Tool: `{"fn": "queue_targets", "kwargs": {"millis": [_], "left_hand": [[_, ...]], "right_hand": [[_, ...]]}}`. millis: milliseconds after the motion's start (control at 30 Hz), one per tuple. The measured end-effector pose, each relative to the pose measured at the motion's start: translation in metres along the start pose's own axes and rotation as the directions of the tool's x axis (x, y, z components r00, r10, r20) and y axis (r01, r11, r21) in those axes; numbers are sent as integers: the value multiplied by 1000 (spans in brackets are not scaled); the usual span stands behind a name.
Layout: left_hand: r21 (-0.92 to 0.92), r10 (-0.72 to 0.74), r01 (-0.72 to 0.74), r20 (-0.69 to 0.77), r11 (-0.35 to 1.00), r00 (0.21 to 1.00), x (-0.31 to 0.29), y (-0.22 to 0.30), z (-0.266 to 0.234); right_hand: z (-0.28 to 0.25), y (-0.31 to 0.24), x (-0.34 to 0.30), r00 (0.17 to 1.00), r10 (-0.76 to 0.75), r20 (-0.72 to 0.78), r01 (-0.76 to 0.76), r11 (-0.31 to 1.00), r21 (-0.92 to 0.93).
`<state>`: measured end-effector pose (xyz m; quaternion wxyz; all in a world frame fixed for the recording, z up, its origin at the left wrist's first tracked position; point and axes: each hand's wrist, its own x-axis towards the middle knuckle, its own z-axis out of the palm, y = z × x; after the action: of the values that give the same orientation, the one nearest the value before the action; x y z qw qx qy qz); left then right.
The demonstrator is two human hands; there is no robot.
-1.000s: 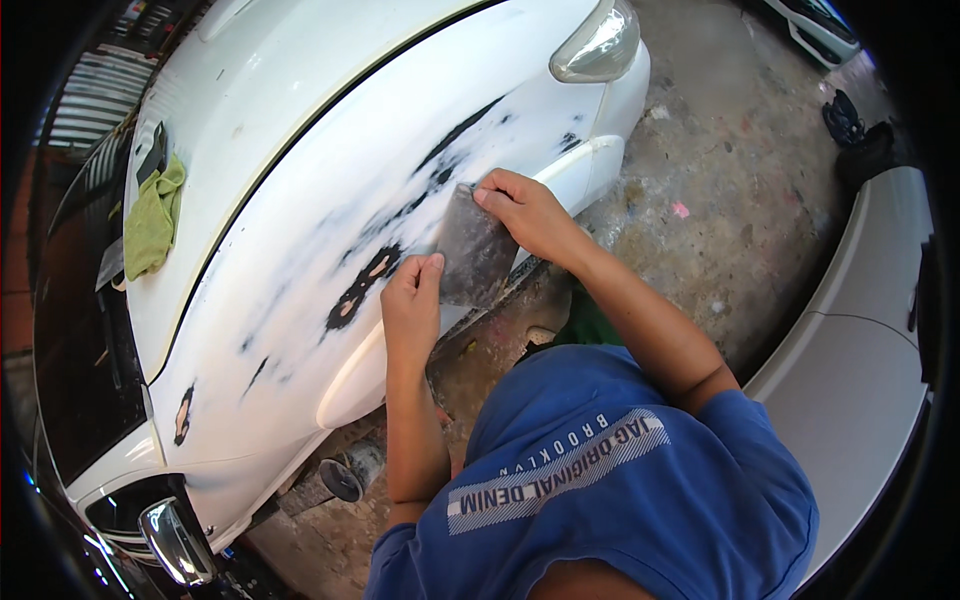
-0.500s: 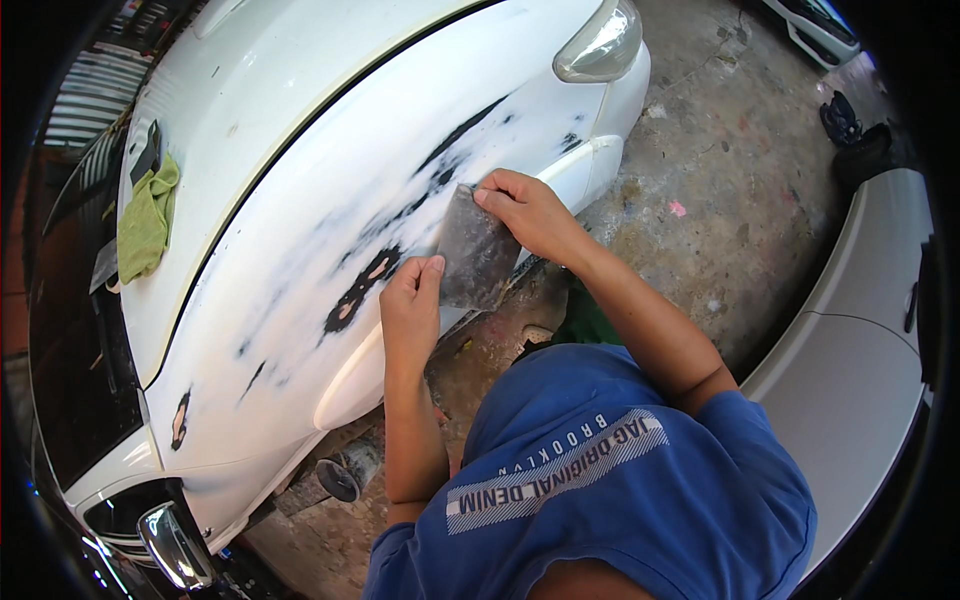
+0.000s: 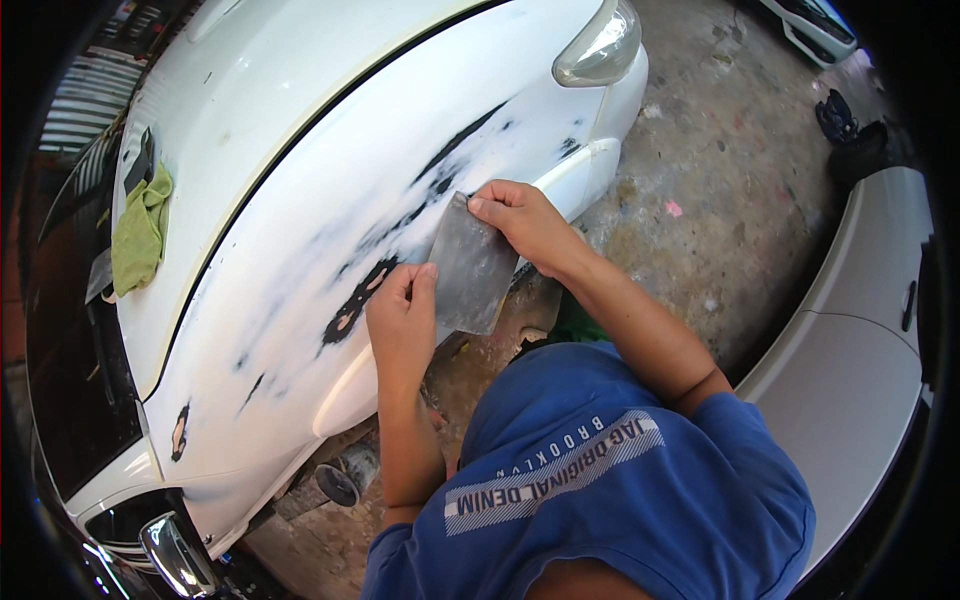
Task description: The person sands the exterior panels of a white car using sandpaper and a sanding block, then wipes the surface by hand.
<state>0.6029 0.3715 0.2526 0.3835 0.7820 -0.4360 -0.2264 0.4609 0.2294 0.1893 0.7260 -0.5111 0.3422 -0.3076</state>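
Between my two hands hangs a dark grey sheet of sandpaper (image 3: 472,268), worn and dusted with pale specks. My left hand (image 3: 402,310) pinches its left edge between thumb and fingers. At its upper corner, my right hand (image 3: 520,222) grips it the same way. Both hands are closed, held in front of the white car fender (image 3: 290,270). Sanded streaks run along that fender, with a black bare patch (image 3: 360,300) just left of my left hand and a longer dark streak (image 3: 460,142) farther up.
A green cloth (image 3: 142,232) lies near the windshield. The headlight (image 3: 598,50) is at the fender's far end, the chrome side mirror (image 3: 178,550) at lower left. Another pale car (image 3: 850,350) stands on the right. Dark shoes (image 3: 838,118) rest on the stained concrete floor (image 3: 690,200).
The sandpaper looks flatter and more spread out, its lower edge reaching slightly lower. My left hand has shifted a little left and down; both hands still hold the sheet.
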Motion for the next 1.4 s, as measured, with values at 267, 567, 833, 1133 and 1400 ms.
{"fn": "queue_targets", "kwargs": {"millis": [267, 567, 833, 1133, 1400], "left_hand": [[16, -87, 86, 178, 996, 980, 1, -13, 9], [-31, -11, 18, 201, 999, 980, -8, -7, -6], [-68, 66, -55, 161, 996, 985, -33, -11, -73], [-175, -32, 62, 172, 983, 985, -44, -29, -69], [-91, 0, 17, 189, 996, 982, -32, -16, -53]], "right_hand": [[-1, -29, -19, 952, -300, -66, 219, 814, -538], [-7, -33, -27, 954, -278, 108, 289, 766, -574], [3, -14, -42, 880, -465, 93, 451, 760, -468], [11, -14, -40, 890, -453, 48, 398, 722, -567], [4, -6, -34, 849, -523, 73, 495, 739, -457]]}}
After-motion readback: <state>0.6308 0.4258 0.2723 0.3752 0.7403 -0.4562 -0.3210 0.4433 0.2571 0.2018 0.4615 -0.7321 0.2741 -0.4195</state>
